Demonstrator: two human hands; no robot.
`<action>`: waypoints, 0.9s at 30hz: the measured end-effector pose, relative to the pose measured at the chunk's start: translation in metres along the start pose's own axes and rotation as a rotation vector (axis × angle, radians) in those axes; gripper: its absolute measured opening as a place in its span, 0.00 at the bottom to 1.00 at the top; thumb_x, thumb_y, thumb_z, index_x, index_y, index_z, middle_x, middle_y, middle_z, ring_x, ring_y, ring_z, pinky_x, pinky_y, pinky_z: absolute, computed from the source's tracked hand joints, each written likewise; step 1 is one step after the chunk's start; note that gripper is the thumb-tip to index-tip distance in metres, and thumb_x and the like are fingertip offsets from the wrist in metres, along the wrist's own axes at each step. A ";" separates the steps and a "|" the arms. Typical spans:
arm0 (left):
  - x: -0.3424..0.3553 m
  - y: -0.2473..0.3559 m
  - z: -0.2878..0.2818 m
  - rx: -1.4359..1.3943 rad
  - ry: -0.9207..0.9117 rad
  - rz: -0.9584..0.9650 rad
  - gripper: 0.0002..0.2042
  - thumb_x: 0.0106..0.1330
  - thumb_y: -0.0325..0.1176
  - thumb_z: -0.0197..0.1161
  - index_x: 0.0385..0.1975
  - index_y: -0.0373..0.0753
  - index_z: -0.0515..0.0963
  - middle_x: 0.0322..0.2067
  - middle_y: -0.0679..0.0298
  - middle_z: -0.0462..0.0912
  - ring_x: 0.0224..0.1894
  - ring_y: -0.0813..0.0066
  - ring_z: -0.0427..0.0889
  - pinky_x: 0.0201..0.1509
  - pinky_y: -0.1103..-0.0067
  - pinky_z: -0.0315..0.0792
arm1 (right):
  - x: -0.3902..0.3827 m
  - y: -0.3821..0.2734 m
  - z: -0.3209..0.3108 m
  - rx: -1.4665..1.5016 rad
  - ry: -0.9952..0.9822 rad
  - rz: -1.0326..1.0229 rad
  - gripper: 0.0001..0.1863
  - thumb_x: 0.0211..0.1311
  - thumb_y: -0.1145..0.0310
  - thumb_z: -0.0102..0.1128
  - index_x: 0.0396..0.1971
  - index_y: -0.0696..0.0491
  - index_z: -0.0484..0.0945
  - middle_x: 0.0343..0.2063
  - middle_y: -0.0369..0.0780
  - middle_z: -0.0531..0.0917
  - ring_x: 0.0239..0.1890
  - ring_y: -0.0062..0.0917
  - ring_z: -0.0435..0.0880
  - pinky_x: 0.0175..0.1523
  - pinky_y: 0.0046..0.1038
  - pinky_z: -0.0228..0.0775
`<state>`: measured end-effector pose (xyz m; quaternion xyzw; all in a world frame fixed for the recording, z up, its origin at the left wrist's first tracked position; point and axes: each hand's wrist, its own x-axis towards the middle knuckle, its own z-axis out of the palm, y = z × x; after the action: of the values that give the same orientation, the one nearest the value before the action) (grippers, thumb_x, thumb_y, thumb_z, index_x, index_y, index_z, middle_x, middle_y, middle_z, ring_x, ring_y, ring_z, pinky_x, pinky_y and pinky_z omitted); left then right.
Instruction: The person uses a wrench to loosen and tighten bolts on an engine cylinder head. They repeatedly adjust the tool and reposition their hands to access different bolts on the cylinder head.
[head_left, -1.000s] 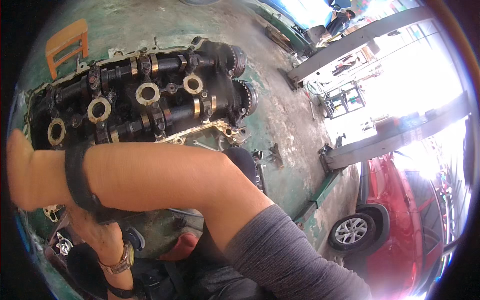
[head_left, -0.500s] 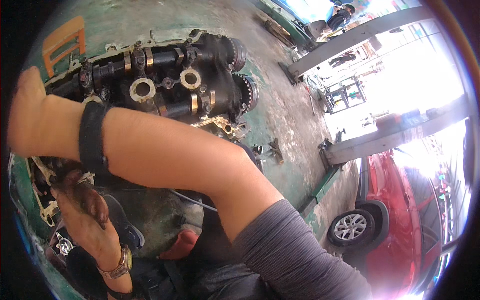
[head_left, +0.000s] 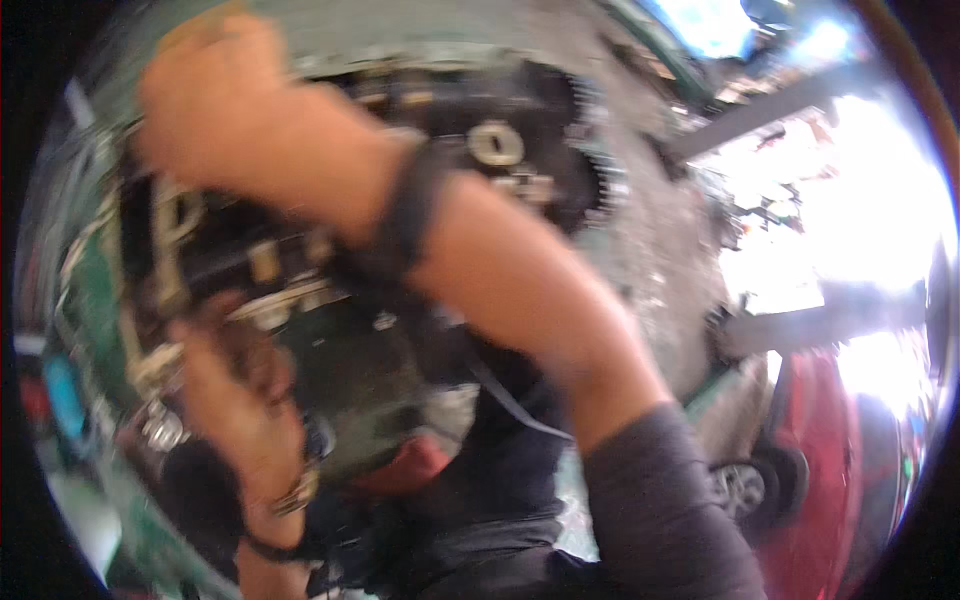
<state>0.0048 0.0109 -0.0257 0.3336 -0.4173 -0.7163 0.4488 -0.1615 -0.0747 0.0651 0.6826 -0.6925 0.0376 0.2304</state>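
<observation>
Garage, grey concrete floor [head_left: 655, 255]. Black metal engine head [head_left: 470, 115], upper left to centre: uncovered, dark camshafts [head_left: 415, 98] in place, what's left unclear. Bare right hand [head_left: 215, 85] upper left, bare left hand [head_left: 237, 385] lower left; can't tell either grip.

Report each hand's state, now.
Left hand: by the engine; blurred, grip cannot be told.
Right hand: blurred; open or closed cannot be told.
</observation>
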 end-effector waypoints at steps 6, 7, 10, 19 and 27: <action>0.001 0.005 0.002 -0.102 -0.030 -0.135 0.28 0.78 0.56 0.40 0.40 0.34 0.78 0.13 0.71 0.62 0.13 0.83 0.56 0.15 0.82 0.50 | -0.027 0.018 -0.022 0.100 0.105 0.094 0.15 0.67 0.58 0.55 0.30 0.52 0.84 0.29 0.44 0.85 0.35 0.39 0.85 0.41 0.38 0.76; 0.003 0.004 0.003 -0.076 -0.024 -0.139 0.29 0.78 0.56 0.39 0.40 0.34 0.77 0.12 0.72 0.61 0.12 0.83 0.55 0.14 0.82 0.50 | -0.033 0.019 -0.024 0.124 0.165 0.075 0.14 0.67 0.58 0.57 0.33 0.53 0.85 0.31 0.44 0.85 0.37 0.41 0.85 0.41 0.40 0.74; 0.005 0.007 0.006 -0.047 -0.020 -0.145 0.30 0.78 0.56 0.38 0.39 0.32 0.77 0.11 0.72 0.60 0.10 0.83 0.54 0.13 0.82 0.49 | -0.058 0.022 -0.036 0.193 0.161 0.131 0.15 0.66 0.58 0.61 0.37 0.56 0.84 0.33 0.46 0.84 0.40 0.44 0.83 0.44 0.38 0.73; 0.000 0.005 0.006 -0.143 -0.025 -0.152 0.29 0.78 0.56 0.38 0.39 0.33 0.77 0.10 0.73 0.59 0.11 0.84 0.53 0.14 0.82 0.48 | -0.098 0.023 -0.049 0.243 0.222 0.134 0.11 0.59 0.69 0.67 0.39 0.58 0.81 0.32 0.44 0.82 0.35 0.40 0.81 0.41 0.35 0.72; 0.000 0.004 0.004 -0.076 -0.023 -0.143 0.29 0.78 0.57 0.38 0.37 0.35 0.77 0.11 0.73 0.59 0.11 0.84 0.54 0.14 0.83 0.48 | -0.140 0.010 -0.066 0.259 0.135 0.182 0.14 0.53 0.70 0.71 0.38 0.58 0.80 0.29 0.43 0.80 0.31 0.37 0.78 0.37 0.34 0.70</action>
<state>0.0023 0.0109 -0.0208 0.3370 -0.3700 -0.7656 0.4042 -0.1585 0.0798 0.0741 0.6371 -0.7237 0.1928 0.1820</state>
